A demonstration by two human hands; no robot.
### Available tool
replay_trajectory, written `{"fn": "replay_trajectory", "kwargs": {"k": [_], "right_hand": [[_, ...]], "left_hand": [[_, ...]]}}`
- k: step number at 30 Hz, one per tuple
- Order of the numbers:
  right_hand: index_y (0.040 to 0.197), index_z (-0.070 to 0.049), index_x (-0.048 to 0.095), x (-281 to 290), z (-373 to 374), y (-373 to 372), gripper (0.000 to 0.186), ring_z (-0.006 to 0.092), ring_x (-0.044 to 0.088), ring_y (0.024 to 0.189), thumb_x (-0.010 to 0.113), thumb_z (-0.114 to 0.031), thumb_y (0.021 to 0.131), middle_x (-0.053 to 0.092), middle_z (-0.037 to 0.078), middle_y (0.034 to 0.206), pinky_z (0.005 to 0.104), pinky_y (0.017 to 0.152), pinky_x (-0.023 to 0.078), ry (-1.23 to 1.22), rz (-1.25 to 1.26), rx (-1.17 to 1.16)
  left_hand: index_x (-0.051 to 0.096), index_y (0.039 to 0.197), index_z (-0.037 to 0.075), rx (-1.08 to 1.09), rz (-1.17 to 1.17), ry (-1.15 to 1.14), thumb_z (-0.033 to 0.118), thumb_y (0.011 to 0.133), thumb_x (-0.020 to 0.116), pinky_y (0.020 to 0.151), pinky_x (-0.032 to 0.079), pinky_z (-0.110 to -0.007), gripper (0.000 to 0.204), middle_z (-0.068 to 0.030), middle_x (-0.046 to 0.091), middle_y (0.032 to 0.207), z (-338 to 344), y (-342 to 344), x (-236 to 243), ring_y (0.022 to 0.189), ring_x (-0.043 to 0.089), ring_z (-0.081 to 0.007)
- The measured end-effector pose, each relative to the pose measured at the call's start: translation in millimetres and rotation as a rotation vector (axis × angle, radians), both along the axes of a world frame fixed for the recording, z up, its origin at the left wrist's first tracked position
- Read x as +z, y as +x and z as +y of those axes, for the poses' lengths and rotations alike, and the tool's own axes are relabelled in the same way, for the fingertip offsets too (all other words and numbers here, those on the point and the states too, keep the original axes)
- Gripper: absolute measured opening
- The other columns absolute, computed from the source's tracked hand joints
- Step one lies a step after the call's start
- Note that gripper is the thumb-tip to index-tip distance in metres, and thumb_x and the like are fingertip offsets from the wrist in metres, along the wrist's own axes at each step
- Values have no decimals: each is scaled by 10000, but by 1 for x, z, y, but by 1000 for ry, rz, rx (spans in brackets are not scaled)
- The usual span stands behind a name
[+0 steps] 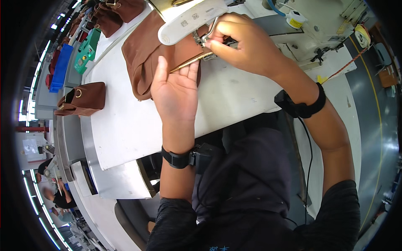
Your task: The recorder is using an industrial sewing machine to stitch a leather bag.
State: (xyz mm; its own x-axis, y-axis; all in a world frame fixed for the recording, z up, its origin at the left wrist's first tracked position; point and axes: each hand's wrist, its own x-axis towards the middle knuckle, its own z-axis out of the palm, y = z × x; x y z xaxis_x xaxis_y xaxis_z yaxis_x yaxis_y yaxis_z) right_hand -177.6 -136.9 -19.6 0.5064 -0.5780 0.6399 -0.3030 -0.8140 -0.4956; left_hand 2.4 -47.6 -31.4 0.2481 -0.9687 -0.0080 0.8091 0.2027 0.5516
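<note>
A brown leather bag (pixel 144 52) lies on the white table under the sewing machine head (pixel 190 21). A gold-toothed zipper (pixel 184 65) runs along its near edge toward the needle. My left hand (pixel 176 94) is palm up, thumb over the leather and fingers under the zipper edge, their tips hidden. My right hand (pixel 247 44) is closed at the presser foot (pixel 199 38), thumb and forefinger together beside a bent metal lever (pixel 212 28). What lies between those fingertips is hard to see.
A smaller brown bag (pixel 86 98) stands at the table's left. Beyond it are a blue bin (pixel 61 67), a green device (pixel 87 52) and more brown bags (pixel 109 19). A yellow-labelled white container (pixel 295 20) is on the machine. People (pixel 63 196) work far left.
</note>
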Motion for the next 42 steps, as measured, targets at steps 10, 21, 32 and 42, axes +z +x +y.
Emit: {"fn": "replay_trajectory", "kwargs": {"k": [10, 21, 32, 42], "right_hand": [[760, -96, 559, -10, 9, 1, 196, 263, 579, 782, 716, -181, 842, 587, 21, 782, 395, 756, 427, -209, -78, -123], [796, -79, 702, -13, 2, 5, 220, 362, 669, 800, 625, -247, 915, 706, 127, 813, 498, 792, 460, -249, 38, -496], [1061, -160, 767, 14, -32, 30, 338, 316, 711, 1044, 465, -302, 1010, 767, 112, 1038, 670, 1036, 351, 257, 469, -355], [1327, -186, 677, 22, -45, 46, 457, 272, 637, 1265, 571, -423, 951, 706, 18, 1320, 670, 1162, 262, 383, 555, -373]], "left_hand": [[475, 1414, -24, -49, -166, 37, 285, 1109, 481, 1151, 437, -445, 435, -159, 563, 1439, 8, 2, -5, 1309, 571, -275], [522, 1408, 3, 101, -418, -52, 387, 1092, 523, 1048, 447, -388, 497, -115, 619, 1351, -27, -17, -31, 1220, 588, -230], [505, 1441, 56, 33, -425, -21, 464, 1072, 531, 1030, 474, -461, 551, -114, 586, 1413, -44, -13, -28, 1267, 567, -252], [372, 1578, 119, -199, -370, -64, 559, 1075, 454, 1149, 399, -547, 673, -112, 443, 1590, -44, -5, -21, 1421, 462, -300]]}}
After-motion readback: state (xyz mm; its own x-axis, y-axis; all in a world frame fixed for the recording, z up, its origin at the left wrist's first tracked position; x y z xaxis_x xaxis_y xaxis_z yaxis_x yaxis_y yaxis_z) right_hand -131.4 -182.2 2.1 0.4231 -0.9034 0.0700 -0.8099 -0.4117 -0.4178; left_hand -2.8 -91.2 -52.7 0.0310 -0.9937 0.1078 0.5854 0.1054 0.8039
